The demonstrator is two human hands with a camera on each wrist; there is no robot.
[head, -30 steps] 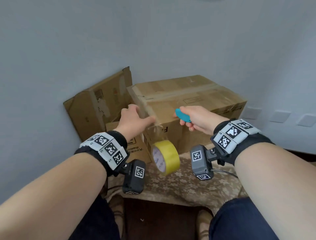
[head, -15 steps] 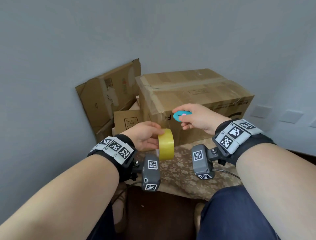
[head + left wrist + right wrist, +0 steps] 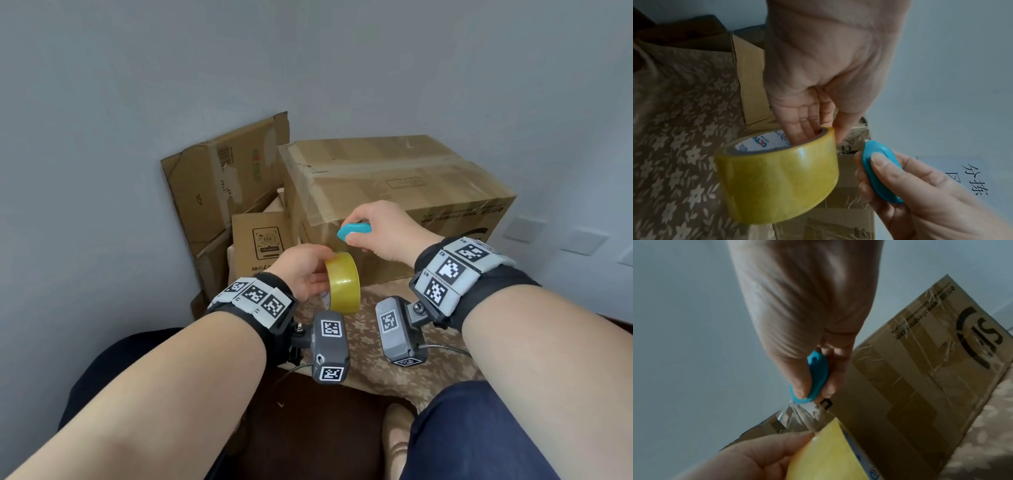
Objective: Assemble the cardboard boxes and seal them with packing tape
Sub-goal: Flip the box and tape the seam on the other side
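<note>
Left hand [image 3: 301, 270]: fingers hooked inside the core of the tape roll [image 3: 342, 282], thumb outside.
Right hand [image 3: 383, 229]: pinched a blue cutter [image 3: 352, 231].
Key relation: cutter just above the roll; a clear strip [image 3: 805, 415] stretched between them (judged: cut next).
Box [image 3: 394, 192]: taped, behind both hands on the cloth [image 3: 376, 342].

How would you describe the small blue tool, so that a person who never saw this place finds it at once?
Start at the big taped cardboard box by the wall. In front of its near side, the right hand pinches the blue cutter, just above the yellow tape roll held by the left hand. It is the only blue thing, small and oval.
</note>
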